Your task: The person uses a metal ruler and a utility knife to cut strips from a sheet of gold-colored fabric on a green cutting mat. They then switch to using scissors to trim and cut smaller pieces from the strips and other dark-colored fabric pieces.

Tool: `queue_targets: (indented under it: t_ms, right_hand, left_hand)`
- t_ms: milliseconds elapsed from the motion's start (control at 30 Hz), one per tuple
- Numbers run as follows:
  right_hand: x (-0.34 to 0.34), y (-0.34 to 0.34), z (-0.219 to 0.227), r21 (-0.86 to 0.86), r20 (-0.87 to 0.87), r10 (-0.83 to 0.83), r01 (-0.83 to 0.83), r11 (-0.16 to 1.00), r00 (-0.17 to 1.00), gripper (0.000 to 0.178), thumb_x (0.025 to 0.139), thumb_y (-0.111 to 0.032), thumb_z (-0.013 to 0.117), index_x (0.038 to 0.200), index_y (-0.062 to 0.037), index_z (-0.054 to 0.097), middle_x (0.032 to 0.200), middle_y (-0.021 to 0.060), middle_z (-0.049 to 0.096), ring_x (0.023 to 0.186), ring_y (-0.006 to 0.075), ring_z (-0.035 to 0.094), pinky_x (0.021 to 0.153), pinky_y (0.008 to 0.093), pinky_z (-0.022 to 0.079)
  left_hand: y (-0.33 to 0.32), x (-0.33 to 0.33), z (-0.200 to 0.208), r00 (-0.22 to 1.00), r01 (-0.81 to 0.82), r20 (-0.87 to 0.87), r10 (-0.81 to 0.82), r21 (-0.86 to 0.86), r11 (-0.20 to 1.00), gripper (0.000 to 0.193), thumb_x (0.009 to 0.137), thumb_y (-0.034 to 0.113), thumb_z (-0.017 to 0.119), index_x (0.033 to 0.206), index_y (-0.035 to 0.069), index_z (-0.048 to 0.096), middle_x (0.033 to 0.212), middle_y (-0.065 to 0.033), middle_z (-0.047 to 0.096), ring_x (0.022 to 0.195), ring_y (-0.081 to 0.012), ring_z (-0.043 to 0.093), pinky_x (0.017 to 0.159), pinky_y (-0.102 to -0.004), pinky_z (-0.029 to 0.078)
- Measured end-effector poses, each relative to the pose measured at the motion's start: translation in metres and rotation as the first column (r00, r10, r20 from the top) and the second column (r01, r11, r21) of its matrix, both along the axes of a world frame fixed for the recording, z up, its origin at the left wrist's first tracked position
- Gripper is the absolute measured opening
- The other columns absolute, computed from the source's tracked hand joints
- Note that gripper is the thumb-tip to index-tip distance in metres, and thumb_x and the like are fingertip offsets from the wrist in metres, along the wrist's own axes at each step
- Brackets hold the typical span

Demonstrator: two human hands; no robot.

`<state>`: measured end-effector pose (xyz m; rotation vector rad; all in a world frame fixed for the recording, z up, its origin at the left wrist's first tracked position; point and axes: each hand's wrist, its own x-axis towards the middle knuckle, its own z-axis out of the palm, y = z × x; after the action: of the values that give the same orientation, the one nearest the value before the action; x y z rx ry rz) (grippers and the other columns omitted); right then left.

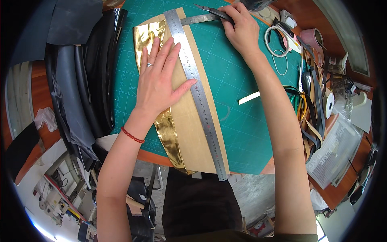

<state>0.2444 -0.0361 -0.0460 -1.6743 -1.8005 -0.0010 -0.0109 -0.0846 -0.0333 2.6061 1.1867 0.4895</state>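
My left hand [156,76] lies flat with fingers spread over a brown paper or backing sheet [183,137] and a strip of shiny gold material [167,133] along its left side. Its thumb touches the long steel ruler [197,92], which runs down the brown sheet toward me. At the upper right, my right hand [244,30] is closed around a dark craft knife [219,13], blade pointing left. A shorter steel ruler [197,19] extends from the long ruler to beneath the knife; whether my right fingers also touch it cannot be made out.
A green cutting mat [238,133] covers the table under the work. Dark rolled leather-like sheets [86,80] lie at the left. To the right are a white cord loop [277,41], a pink tape roll [311,38], several hanging straps [318,101] and a pale yellow strip [249,98].
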Motion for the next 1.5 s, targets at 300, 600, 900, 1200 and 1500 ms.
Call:
queue_targets:
  t_ms: [300,600,900,1200,1500]
  right_hand:
    - [-0.002,-0.001,0.001,-0.044,0.007,-0.032,0.032,0.999,0.999,0.020,0.074,-0.004,0.059,0.092,-0.0091,0.061,0.097,0.0129,0.056,0.091,0.0357,0.058,0.075,0.0447,0.048]
    - [-0.001,-0.001,-0.001,-0.028,-0.008,-0.031,0.030,0.999,1.000,0.022,0.072,-0.004,0.061,0.094,-0.0091,0.062,0.098,0.0134,0.056,0.092,0.0372,0.057,0.077,0.0447,0.048]
    - [0.005,-0.076,0.035,-0.198,-0.141,0.166,-0.192,0.961,0.976,0.021,0.077,-0.002,0.062,0.095,-0.0119,0.067,0.092,0.0059,0.060,0.081,0.0292,0.062,0.067,0.0379,0.049]
    - [0.016,-0.167,0.035,-0.361,-0.158,0.080,-0.133,0.923,0.984,0.023,0.072,0.003,0.065,0.091,-0.0079,0.067,0.087,0.0062,0.059,0.071,0.0254,0.059,0.061,0.0350,0.047]
    - [0.007,-0.173,0.028,-0.293,-0.173,0.059,-0.108,0.950,0.983,0.022,0.071,0.003,0.066,0.089,-0.0095,0.068,0.086,0.0049,0.059,0.069,0.0238,0.060,0.060,0.0351,0.048]
  left_hand:
    - [0.000,0.000,-0.002,1.000,-0.005,-0.011,0.005,0.022,1.000,0.082,0.080,0.053,0.068,0.139,0.002,0.044,0.147,-0.0140,0.039,0.142,-0.0366,0.026,0.116,-0.0540,0.017]
    - [0.006,0.001,-0.004,0.999,0.016,-0.045,-0.012,0.076,0.997,0.079,0.081,0.054,0.066,0.137,0.002,0.046,0.146,-0.0140,0.040,0.141,-0.0357,0.028,0.116,-0.0534,0.019]
    - [0.053,-0.007,-0.016,0.995,-0.002,-0.099,0.015,0.137,0.991,0.079,0.084,0.055,0.063,0.141,0.004,0.040,0.149,-0.0136,0.036,0.142,-0.0371,0.025,0.117,-0.0508,0.020]
    - [0.062,-0.009,-0.003,0.976,0.086,-0.194,-0.094,-0.050,0.995,0.121,0.058,0.070,0.077,0.148,0.007,0.026,0.153,-0.0158,0.023,0.146,-0.0371,0.010,0.120,-0.0504,0.007]
    - [0.068,-0.014,-0.015,0.976,0.101,-0.197,-0.098,0.006,0.995,0.128,0.051,0.071,0.080,0.149,0.009,0.024,0.153,-0.0164,0.023,0.146,-0.0363,0.011,0.120,-0.0494,0.009]
